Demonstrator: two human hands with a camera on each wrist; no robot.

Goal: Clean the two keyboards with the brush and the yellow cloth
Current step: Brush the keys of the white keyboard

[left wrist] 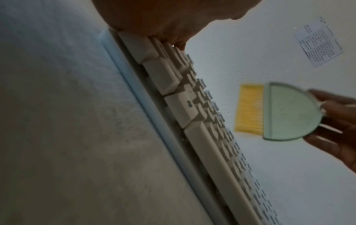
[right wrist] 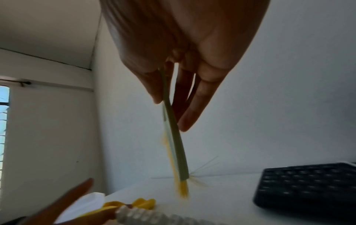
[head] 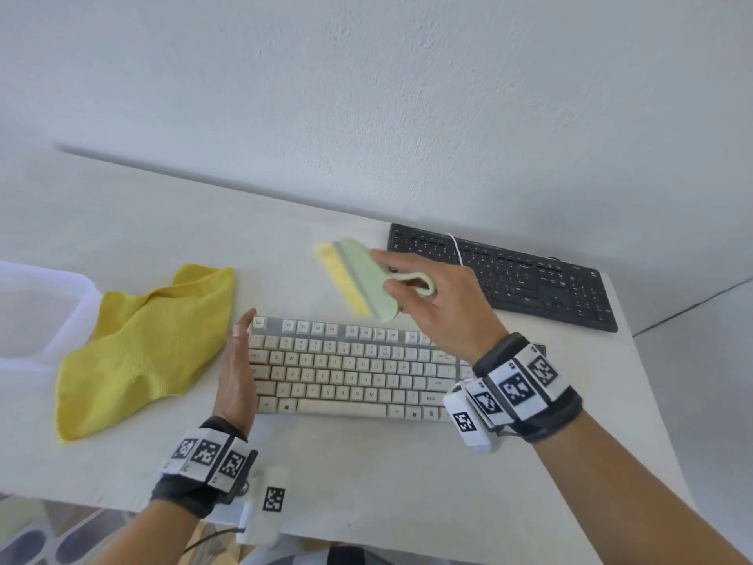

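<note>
A beige keyboard [head: 350,369] lies in front of me on the white table [head: 366,475]. My left hand [head: 238,373] stands edge-on with straight fingers against the keyboard's left end. My right hand [head: 432,303] grips the loop handle of a pale green brush [head: 366,279] with yellow bristles, held in the air above the keyboard's top row. The left wrist view shows the brush [left wrist: 289,112] beyond the beige keyboard [left wrist: 192,109]; the right wrist view shows the brush [right wrist: 177,144] edge-on. A black keyboard [head: 509,275] lies at the back right. The yellow cloth [head: 138,348] lies crumpled to the left.
A translucent plastic box [head: 40,311] stands at the far left by the cloth. A white cable [head: 456,246] crosses the black keyboard. The wall rises right behind the table. The table's right edge runs close past the black keyboard.
</note>
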